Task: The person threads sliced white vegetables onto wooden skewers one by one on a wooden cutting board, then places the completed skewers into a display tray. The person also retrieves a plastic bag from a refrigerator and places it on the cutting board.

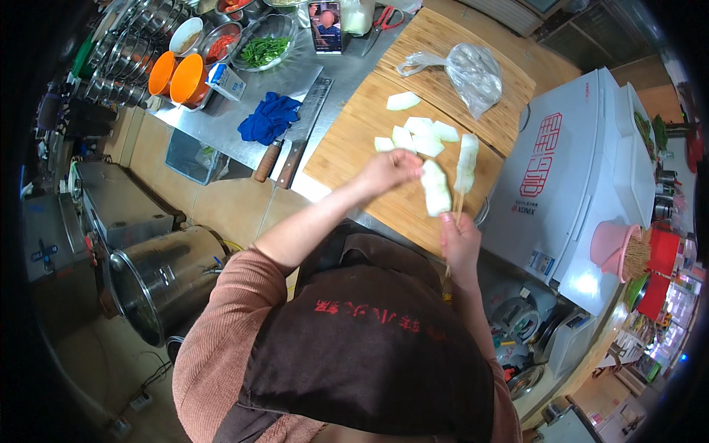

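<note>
My right hand (461, 238) grips thin bamboo skewers (458, 202) near the cutting board's front edge. Pale green-white gourd or melon slices are threaded on a skewer, forming a long stack (467, 163) above that hand. Beside it, a second row of slices (436, 188) reaches down to my right thumb. My left hand (394, 170) is bent, its fingertips at this row's upper left edge; blur hides whether they pinch it. Just beyond, several loose slices (424, 135) lie grouped on the wooden cutting board (354, 130), with one slice (403, 101) farther back.
A tied clear plastic bag (473, 77) rests on the rear board. Two wood-handled knives (291, 163) lie left, near a blue cloth (270, 118). Behind stand a bowl of chopped greens (266, 50), a phone (325, 27) and red-handled scissors (385, 22). A white chest freezer (509, 221) borders the right.
</note>
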### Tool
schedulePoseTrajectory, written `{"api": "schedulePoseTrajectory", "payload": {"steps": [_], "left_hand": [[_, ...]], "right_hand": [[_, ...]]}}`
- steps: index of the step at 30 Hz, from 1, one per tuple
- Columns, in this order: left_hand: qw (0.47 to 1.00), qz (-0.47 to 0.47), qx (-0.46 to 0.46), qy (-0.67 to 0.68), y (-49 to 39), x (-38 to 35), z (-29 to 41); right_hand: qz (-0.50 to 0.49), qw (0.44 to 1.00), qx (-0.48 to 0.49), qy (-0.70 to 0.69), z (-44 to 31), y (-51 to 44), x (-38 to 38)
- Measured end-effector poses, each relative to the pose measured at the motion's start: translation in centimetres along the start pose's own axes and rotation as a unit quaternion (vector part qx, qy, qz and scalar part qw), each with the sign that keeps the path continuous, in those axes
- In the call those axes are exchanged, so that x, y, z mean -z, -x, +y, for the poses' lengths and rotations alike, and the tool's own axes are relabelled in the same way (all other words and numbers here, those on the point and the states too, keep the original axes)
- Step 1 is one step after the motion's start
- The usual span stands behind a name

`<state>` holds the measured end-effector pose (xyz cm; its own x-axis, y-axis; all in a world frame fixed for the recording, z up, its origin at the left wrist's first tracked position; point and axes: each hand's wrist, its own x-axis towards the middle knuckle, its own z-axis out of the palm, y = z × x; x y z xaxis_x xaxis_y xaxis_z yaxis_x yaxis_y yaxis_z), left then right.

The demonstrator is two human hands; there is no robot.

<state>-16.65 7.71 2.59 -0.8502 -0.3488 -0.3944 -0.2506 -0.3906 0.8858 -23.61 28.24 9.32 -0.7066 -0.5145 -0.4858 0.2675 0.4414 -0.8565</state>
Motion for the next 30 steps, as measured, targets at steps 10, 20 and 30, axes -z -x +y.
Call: {"api": "schedulePoseTrajectory", "payload": {"steps": [10, 20, 30], "left_hand": [[0.808, 0.127, -0.125, -0.561, -9.7, -0.1, 3.5], [0.755, 0.083, -0.094, -0.644, -12.7, -3.1, 4.2], [0.757, 0.069, -0.158, -0.630, -13.2, -4.5, 2.6]], "right_hand": [[0.081, 0.996, 0.040, -0.024, 0.4, 0.1, 3.4], [0.104, 0.994, 0.017, -0.039, 1.1, 0.6, 3.8], [0.098, 0.994, 0.019, -0.044, 1.1, 0.4, 4.2]]}}
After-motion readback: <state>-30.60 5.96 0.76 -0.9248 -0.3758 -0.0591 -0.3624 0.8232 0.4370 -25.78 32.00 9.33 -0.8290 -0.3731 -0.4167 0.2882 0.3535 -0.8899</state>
